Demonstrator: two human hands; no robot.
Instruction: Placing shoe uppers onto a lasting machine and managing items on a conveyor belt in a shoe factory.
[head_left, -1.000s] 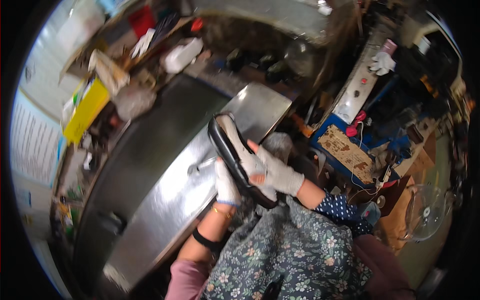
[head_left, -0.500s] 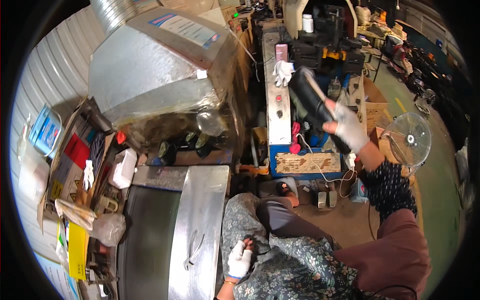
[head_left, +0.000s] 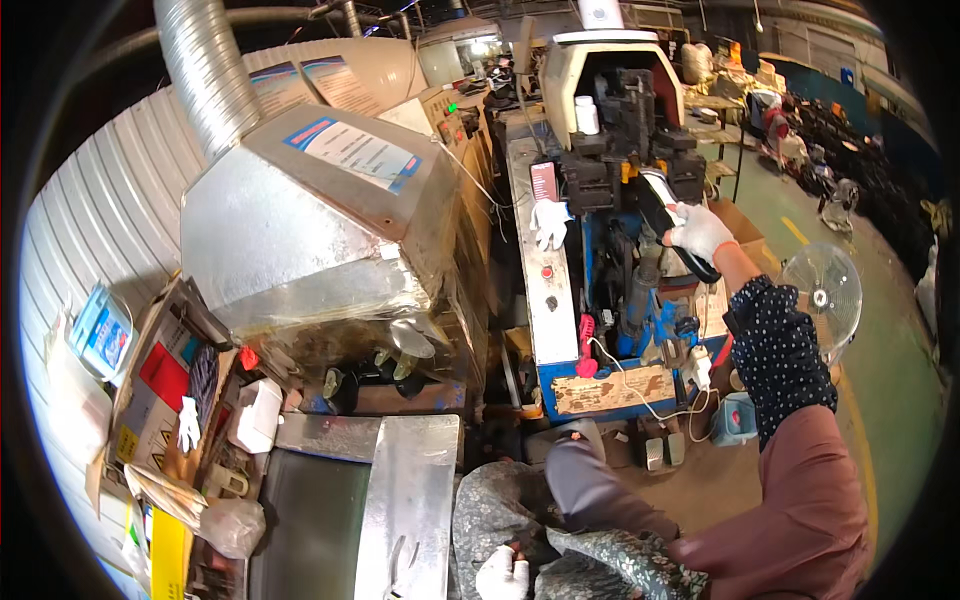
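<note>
My right hand (head_left: 697, 232), in a white glove, is stretched out to the blue and white machine (head_left: 612, 180) and grips a long black shoe sole (head_left: 665, 225) held up against its dark working parts. My left hand (head_left: 503, 576), also gloved in white, rests low on my lap on the flowered apron (head_left: 590, 575), fingers curled with nothing in it. Beside the lap, the metal bench top (head_left: 405, 500) carries a small tool.
A big sheet-metal hood (head_left: 310, 220) with a ribbed duct (head_left: 205, 75) stands at the left. Boxes, bottles and bags crowd the shelf at lower left. A white glove (head_left: 549, 222) hangs on the machine. A small fan (head_left: 820, 295) stands on the floor at right.
My head has turned from the bench toward the machine. My right hand carried the black sole from my lap up to the machine; my left hand let go and dropped to my lap.
</note>
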